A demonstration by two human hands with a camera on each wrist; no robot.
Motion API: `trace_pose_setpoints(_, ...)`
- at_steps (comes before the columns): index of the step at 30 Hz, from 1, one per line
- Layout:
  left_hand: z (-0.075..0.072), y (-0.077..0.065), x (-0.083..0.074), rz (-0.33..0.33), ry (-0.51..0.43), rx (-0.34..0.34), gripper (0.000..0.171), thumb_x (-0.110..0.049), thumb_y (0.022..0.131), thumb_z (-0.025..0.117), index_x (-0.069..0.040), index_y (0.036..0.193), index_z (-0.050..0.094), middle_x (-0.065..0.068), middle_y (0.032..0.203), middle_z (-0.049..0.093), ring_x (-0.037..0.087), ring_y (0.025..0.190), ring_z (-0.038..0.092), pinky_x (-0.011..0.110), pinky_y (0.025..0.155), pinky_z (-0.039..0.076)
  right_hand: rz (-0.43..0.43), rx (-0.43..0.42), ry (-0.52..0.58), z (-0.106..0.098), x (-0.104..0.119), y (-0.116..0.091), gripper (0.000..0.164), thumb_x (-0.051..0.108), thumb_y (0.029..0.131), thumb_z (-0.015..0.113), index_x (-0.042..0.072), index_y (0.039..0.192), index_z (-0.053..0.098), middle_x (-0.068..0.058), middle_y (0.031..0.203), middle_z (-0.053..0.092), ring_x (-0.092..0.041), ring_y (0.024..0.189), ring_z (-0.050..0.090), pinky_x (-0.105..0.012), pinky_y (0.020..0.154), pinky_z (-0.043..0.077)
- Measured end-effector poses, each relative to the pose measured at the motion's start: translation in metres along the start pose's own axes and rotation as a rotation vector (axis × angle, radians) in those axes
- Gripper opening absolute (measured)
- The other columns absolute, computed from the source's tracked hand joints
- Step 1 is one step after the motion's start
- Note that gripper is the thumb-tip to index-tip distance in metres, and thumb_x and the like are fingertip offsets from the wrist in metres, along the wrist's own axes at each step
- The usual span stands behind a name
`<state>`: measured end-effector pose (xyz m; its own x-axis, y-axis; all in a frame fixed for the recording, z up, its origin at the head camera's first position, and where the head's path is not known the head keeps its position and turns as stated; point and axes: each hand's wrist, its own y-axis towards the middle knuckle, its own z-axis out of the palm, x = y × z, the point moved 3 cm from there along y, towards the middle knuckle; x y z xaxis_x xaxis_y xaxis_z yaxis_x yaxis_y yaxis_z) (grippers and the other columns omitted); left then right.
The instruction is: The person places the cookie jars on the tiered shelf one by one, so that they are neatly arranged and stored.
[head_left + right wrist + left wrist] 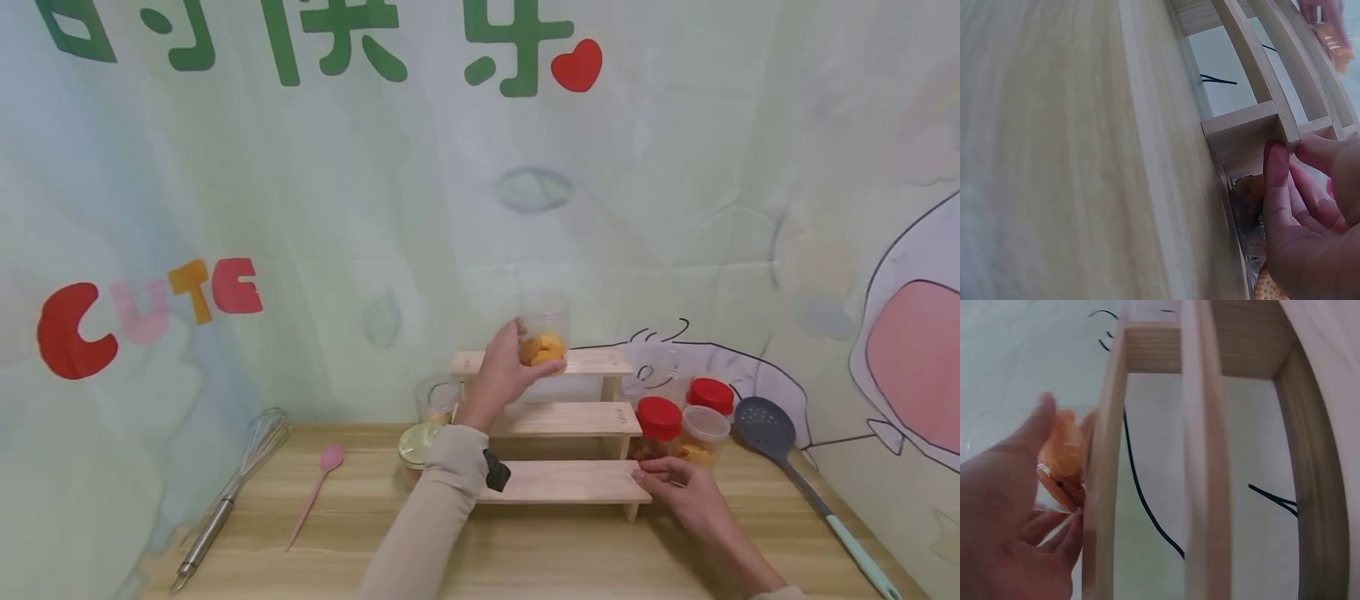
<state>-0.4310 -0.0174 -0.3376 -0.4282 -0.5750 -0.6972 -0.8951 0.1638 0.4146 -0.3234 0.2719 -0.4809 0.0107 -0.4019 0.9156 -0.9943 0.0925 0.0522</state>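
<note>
A three-tier wooden shelf (566,482) stands on the table against the backdrop. My left hand (504,367) grips a clear plastic jar (545,312) at the top tier. Orange and brown snacks (546,347) fill its lower part; in the left wrist view the jar (1063,450) is beside the top board's edge, and whether it bears on the board I cannot tell. My right hand (686,496) pinches the right end of the lowest board, thumb and finger on its corner in the right wrist view (1310,206).
Right of the shelf stand red-lidded jars (660,418) and a clear-lidded jar (703,429), beside a slotted turner (767,425). To its left are a jar with a pale lid (418,444) and a clear container (437,398). A pink spoon (331,458) and a whisk (232,492) lie farther left.
</note>
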Motion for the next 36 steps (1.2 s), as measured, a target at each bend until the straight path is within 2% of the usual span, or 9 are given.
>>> trace_pose_setpoints(3,0.005,-0.003,0.005,-0.027,0.074,0.049,0.104,-0.049,0.089,0.089,-0.005,0.166,0.034,0.017,0.157,0.052,0.032,0.144,0.054,0.048,0.122,0.047,0.0,-0.003,0.011,0.0,0.0,-0.001,0.038,0.023,0.097,0.083,-0.004,0.123,0.075,-0.009,0.109,0.081,-0.005,0.089,0.068,-0.021,0.08,0.056)
trace_pose_setpoints(6,0.01,-0.003,0.003,-0.022,0.062,0.056,0.105,-0.046,0.09,0.089,-0.005,0.168,0.031,0.018,0.155,0.055,0.032,0.142,0.056,0.048,0.12,0.049,0.006,0.005,0.002,0.001,0.002,-0.002,0.04,0.024,0.098,0.083,-0.004,0.124,0.075,-0.009,0.111,0.081,-0.006,0.09,0.069,-0.021,0.08,0.056)
trace_pose_setpoints(12,0.04,0.004,-0.013,0.006,0.073,0.07,0.097,-0.044,0.093,0.086,-0.006,0.164,0.033,0.018,0.151,0.061,0.029,0.135,0.064,0.044,0.113,0.055,0.017,0.002,0.003,-0.002,-0.001,-0.004,0.038,0.022,0.097,0.084,-0.005,0.122,0.075,-0.011,0.109,0.081,-0.007,0.089,0.07,-0.022,0.081,0.057)
trace_pose_setpoints(16,0.058,0.009,-0.027,0.015,0.137,0.063,0.095,-0.047,0.094,0.085,-0.007,0.164,0.036,0.013,0.152,0.061,0.027,0.135,0.064,0.042,0.115,0.054,-0.007,0.0,-0.007,-0.001,-0.002,-0.002,0.037,0.023,0.097,0.083,-0.004,0.122,0.076,-0.011,0.11,0.082,-0.005,0.089,0.069,-0.021,0.081,0.056)
trace_pose_setpoints(21,0.072,0.013,-0.039,0.026,0.23,0.059,0.095,-0.051,0.093,0.084,-0.007,0.162,0.037,0.01,0.151,0.062,0.024,0.133,0.065,0.038,0.113,0.056,-0.011,0.01,-0.021,0.0,-0.001,0.0,0.039,0.025,0.098,0.082,-0.004,0.124,0.075,-0.011,0.113,0.081,-0.006,0.091,0.069,-0.022,0.081,0.056)
trace_pose_setpoints(28,0.073,0.011,-0.04,0.015,0.32,0.048,0.1,-0.054,0.093,0.083,-0.009,0.166,0.033,0.008,0.154,0.062,0.024,0.137,0.065,0.037,0.114,0.055,-0.017,0.023,-0.018,0.002,0.003,0.001,0.04,0.026,0.098,0.082,-0.004,0.124,0.075,-0.01,0.111,0.081,-0.006,0.09,0.069,-0.022,0.081,0.056)
trace_pose_setpoints(36,0.075,0.011,-0.039,-0.014,0.266,0.085,0.104,-0.053,0.095,0.081,-0.009,0.171,0.026,0.01,0.164,0.054,0.026,0.145,0.06,0.04,0.119,0.051,-0.008,0.014,-0.021,0.001,0.001,0.0,0.04,0.025,0.098,0.083,-0.004,0.124,0.075,-0.009,0.11,0.082,-0.005,0.089,0.069,-0.022,0.08,0.056)
